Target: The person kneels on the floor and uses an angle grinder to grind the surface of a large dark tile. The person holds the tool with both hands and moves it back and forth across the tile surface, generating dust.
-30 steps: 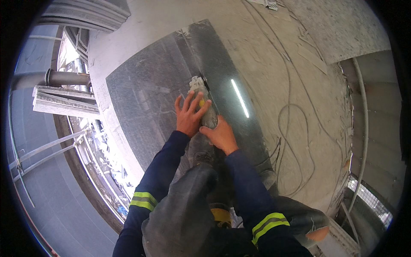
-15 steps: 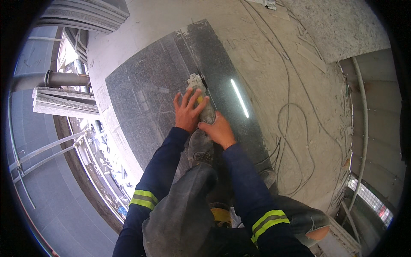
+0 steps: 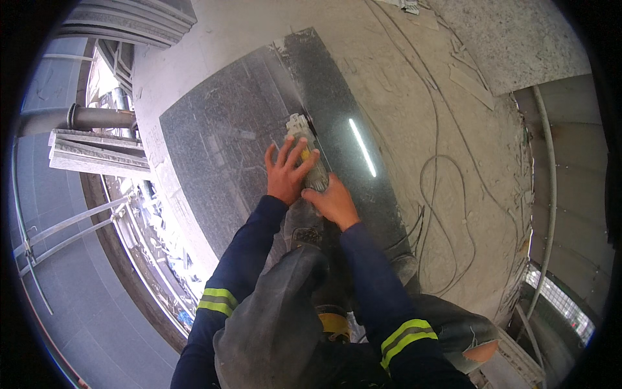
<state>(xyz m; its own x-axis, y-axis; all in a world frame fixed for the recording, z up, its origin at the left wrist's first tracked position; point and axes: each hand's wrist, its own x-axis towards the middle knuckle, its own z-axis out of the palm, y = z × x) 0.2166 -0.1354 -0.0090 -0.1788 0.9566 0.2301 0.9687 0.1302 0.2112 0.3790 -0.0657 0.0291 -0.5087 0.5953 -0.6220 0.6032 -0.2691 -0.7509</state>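
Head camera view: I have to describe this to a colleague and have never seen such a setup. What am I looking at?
There is no robot here: two bare hands are at work. The view comes from a wide fisheye camera on the person's head, looking down, so straight edges bend near the rim and the picture's left is the person's left.

The left hand lies over a dusty handheld power tool, fingers spread, while the right hand grips its rear end. The tool is on a dark, polished slab, with a straight line running ahead of it. The slab lies on a pale, dusty floor, where a cable loops at right. The bright streak on the slab looks like a reflection.
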